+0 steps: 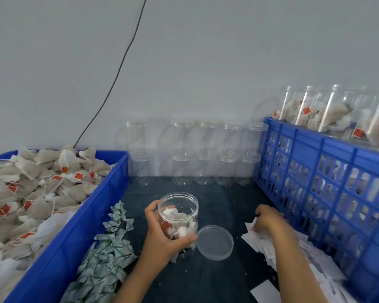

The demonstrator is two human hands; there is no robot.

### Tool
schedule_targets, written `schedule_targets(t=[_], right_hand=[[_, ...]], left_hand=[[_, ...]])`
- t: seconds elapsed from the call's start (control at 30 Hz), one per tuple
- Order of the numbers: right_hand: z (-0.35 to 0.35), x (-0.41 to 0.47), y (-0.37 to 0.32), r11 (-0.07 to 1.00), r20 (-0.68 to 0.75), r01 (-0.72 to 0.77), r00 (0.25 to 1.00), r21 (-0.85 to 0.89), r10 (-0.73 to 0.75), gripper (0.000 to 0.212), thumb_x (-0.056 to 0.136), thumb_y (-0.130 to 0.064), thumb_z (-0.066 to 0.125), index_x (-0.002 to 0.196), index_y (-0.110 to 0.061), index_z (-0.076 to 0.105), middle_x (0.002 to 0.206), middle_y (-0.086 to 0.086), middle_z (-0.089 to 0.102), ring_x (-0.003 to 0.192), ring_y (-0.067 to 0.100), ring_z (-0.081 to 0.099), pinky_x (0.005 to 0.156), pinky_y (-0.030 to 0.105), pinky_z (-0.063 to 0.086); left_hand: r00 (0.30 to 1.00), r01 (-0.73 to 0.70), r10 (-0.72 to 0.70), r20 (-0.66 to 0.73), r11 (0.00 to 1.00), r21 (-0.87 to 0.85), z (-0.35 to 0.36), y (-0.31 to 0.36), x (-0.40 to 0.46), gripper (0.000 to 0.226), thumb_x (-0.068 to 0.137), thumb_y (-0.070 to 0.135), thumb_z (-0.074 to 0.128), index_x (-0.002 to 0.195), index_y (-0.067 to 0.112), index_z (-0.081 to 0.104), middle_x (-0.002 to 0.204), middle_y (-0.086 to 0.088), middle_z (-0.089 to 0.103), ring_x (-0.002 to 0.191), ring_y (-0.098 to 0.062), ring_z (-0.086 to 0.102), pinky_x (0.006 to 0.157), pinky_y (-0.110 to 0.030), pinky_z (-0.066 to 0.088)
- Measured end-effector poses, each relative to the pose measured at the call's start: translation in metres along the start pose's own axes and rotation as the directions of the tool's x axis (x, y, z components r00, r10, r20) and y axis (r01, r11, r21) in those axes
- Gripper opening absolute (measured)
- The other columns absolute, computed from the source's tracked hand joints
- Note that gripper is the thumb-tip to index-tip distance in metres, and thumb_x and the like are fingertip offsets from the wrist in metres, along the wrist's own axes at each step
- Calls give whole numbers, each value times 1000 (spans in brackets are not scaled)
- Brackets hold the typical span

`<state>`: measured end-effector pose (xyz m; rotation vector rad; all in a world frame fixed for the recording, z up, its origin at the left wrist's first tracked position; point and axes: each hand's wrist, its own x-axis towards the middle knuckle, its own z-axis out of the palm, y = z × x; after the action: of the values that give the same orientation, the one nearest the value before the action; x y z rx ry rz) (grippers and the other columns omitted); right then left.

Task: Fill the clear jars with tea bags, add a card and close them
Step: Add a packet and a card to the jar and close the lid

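Left grip steadying an open, part-filled jar while the right reaches into the cards.

The left hand (162, 235) is wrapping its grip around the waist of the clear jar (179, 217), thumb across the front, with the tea bags (179, 226) sitting inside at grip height. The jar is looking light, thin-walled and smooth, so it is likely slippery and best held round the middle, not the rim. Its lid (214, 242) is lying just right of the grip on the tabletop (217, 200). The right hand (266, 219) is curling onto the limp, flimsy cards (260, 241); whether it is pinching one I cannot tell.
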<state>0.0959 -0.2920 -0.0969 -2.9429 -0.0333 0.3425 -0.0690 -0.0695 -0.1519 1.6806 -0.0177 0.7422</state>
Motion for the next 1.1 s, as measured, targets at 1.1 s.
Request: schedule_targets(t=[1.1], right_hand=[[-26,-106,-117,527,-487,823,378,-213,-787,8,89,-23,65,83,-20,70,81,-12,47,81,5,41,62,13,27]], left_hand=[[999,20,-19,36,999,-39,4,0,-3,85,61,24,90,119,50,33,113,22,63,99,-5,68,78,-16,53]])
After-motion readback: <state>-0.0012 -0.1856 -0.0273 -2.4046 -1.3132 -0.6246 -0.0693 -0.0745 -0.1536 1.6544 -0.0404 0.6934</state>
